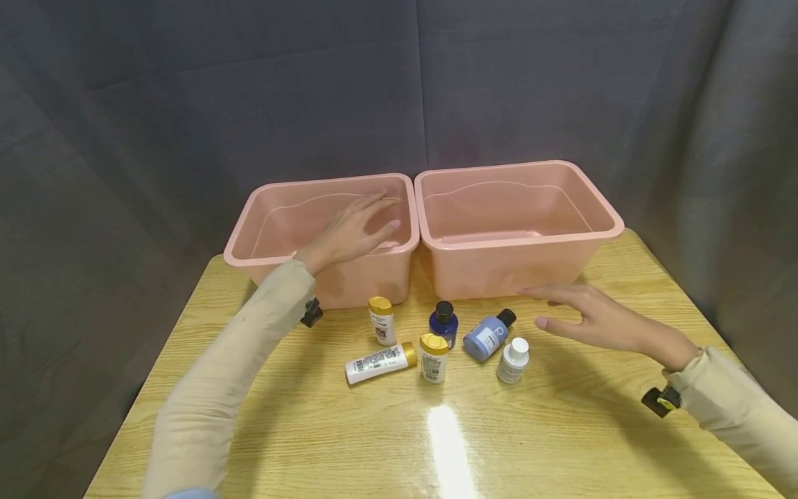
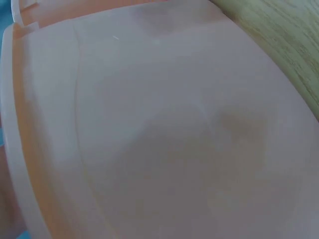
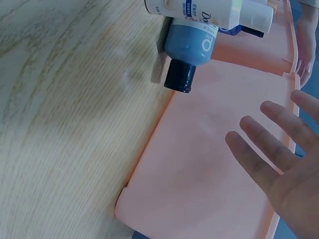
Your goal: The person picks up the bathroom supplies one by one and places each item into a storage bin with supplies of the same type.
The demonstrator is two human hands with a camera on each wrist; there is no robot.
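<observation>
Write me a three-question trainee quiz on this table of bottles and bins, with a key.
1. True or false: the left hand holds a bottle.
2. How many small bottles are on the table in front of the two pink bins?
3. Which bottle lies nearest the right hand? A) the white bottle lying on its side B) the white-capped bottle C) the dark blue bottle

Key
1. False: it is open over the left bin, holding nothing.
2. Six.
3. B.
</observation>
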